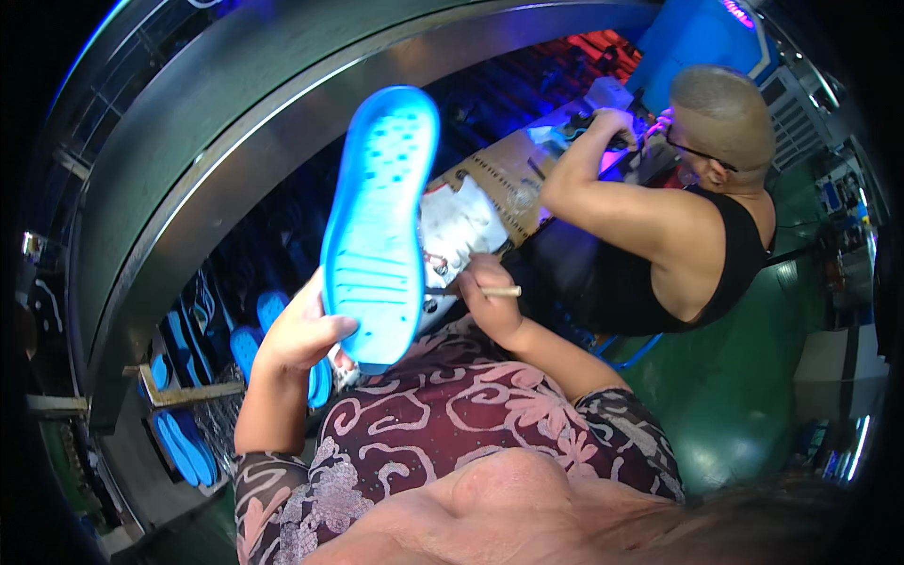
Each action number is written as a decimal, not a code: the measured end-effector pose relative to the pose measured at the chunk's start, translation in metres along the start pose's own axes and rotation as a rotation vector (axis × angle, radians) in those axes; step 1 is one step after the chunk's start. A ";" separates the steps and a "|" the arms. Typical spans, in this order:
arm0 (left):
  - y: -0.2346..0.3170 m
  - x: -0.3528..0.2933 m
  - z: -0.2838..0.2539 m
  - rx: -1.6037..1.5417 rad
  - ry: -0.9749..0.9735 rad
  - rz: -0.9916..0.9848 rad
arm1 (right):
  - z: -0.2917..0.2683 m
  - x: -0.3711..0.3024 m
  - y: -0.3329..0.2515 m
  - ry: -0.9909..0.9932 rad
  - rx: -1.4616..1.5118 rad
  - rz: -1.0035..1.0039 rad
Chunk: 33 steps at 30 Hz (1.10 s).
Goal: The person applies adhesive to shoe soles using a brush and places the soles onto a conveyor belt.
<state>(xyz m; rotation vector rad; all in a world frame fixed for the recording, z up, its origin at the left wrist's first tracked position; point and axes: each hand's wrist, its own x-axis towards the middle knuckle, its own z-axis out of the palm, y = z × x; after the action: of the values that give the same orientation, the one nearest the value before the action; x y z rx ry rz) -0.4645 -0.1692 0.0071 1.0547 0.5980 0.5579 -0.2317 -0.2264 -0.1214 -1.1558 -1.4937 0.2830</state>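
Green floor (702, 405) at right — left grip (299, 328) pinching a blue sole (377, 221), right grip (492, 294) closed around a pale stick (505, 292).

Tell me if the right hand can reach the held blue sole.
Probably yes: the right hand appears just right of the sole, and the left hand shows only at its lower left edge, leaving the right edge free. The right hand holds a tool, though, and depth is uncertain.
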 end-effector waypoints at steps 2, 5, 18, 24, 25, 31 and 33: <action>0.030 0.037 -0.001 0.118 -0.223 -0.068 | 0.008 -0.008 -0.002 0.035 -0.010 0.052; 0.070 0.150 0.012 -0.253 -0.606 0.134 | 0.005 -0.009 -0.002 0.037 -0.018 0.106; 0.011 0.149 -0.029 0.192 -0.105 0.306 | 0.009 -0.019 0.019 0.106 0.047 0.184; -0.081 -0.026 -0.181 0.934 0.667 0.235 | 0.023 -0.020 0.020 0.043 0.165 0.289; -0.088 -0.057 -0.189 1.178 0.857 0.149 | 0.027 -0.021 0.019 0.027 0.231 0.375; -0.171 -0.171 -0.213 1.498 0.922 -0.460 | 0.048 -0.015 0.006 -0.118 0.407 0.500; -0.170 -0.166 -0.193 1.568 0.963 -0.518 | 0.047 -0.013 0.003 -0.167 0.448 0.562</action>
<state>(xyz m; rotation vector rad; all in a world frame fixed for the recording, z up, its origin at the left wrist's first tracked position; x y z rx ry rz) -0.6929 -0.2267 -0.1886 1.9290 2.3027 -0.0273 -0.2721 -0.2155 -0.1456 -1.1769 -1.1311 1.0637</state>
